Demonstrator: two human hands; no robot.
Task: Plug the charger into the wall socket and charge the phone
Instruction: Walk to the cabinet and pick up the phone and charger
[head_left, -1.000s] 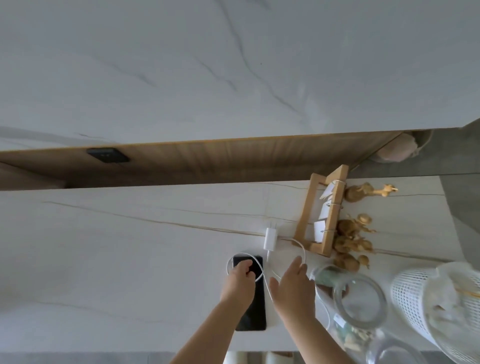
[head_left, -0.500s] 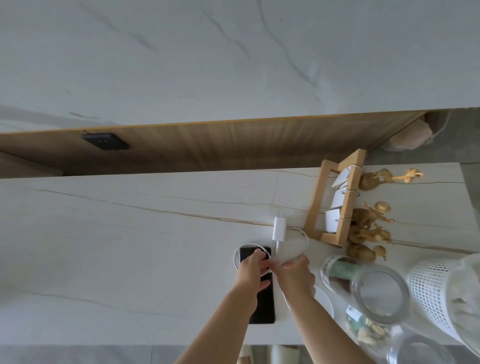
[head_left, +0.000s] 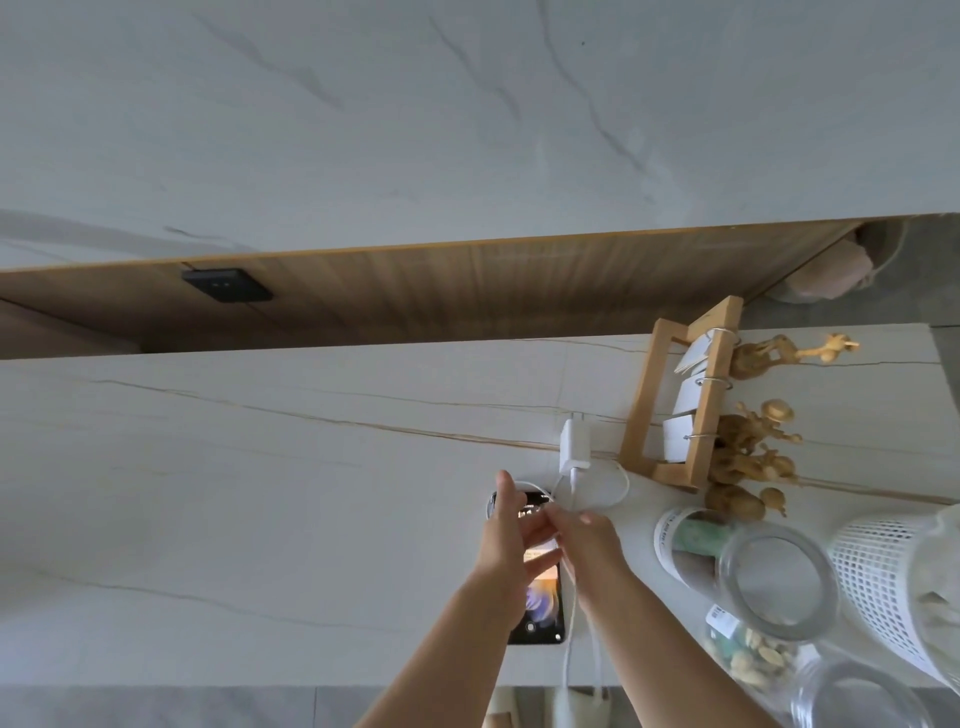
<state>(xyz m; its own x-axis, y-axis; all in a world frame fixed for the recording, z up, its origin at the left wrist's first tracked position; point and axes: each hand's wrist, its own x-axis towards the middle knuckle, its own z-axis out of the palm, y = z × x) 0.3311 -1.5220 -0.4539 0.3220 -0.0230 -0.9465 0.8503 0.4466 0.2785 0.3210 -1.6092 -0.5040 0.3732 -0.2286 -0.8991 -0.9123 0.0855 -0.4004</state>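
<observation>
Phone (head_left: 540, 603) lies lit on desk (head_left: 260, 519), under both hands. Left hand (head_left: 511, 545) fingers spread over screen; right hand (head_left: 589, 543) pinches cable (head_left: 569, 654). Charger (head_left: 574, 447) lies just beyond, unplugged; socket (head_left: 227, 285) well apart, upper left.

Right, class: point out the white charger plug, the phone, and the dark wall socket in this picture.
white charger plug (head_left: 574, 444): head view, on the middle of its white body.
phone (head_left: 540, 605): head view, on the lit screen below the hands.
dark wall socket (head_left: 226, 285): head view, on the middle of its dark faceplate.
</observation>
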